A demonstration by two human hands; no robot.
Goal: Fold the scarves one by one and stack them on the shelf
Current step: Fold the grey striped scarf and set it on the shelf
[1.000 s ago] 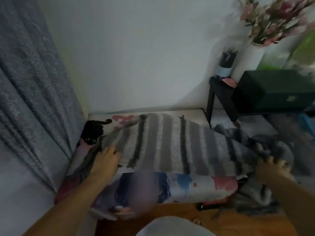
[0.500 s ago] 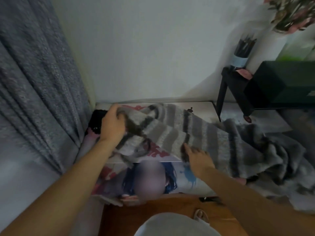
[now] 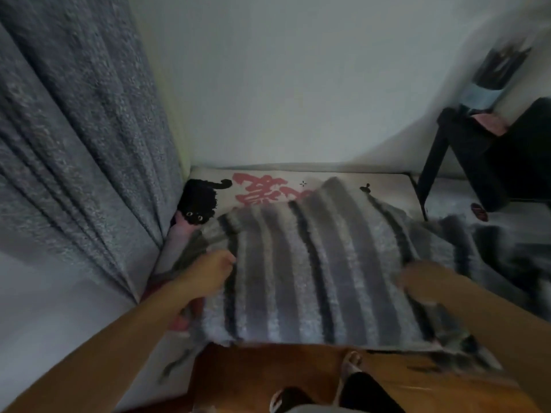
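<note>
The striped grey scarf (image 3: 316,272) lies spread across the printed worktop (image 3: 387,181), filling the middle of the view, with its loose remainder bunched off toward 3 o'clock. The left hand (image 3: 208,274) sits at the scarf's 9 o'clock edge; its fingers look curled onto the fabric there, though motion blur keeps me from saying whether they pinch it or just press. The right hand (image 3: 426,281) is at about 4 o'clock on the cloth, too smeared to tell whether its fingers are spread or gripping.

The step in hand appears to be laying one section flat before folding. To do it well, both hands should pull outward evenly so the stripes run straight and parallel to the near edge at 6 o'clock, which hangs slightly over the worktop. The far edge near 12 o'clock humps up, so it likely needs smoothing away from the body before any fold. The bunched tail at 3 o'clock should be drawn in and squared first; folding over a twisted length would probably give a lumpy bundle that stacks badly on a shelf.
</note>
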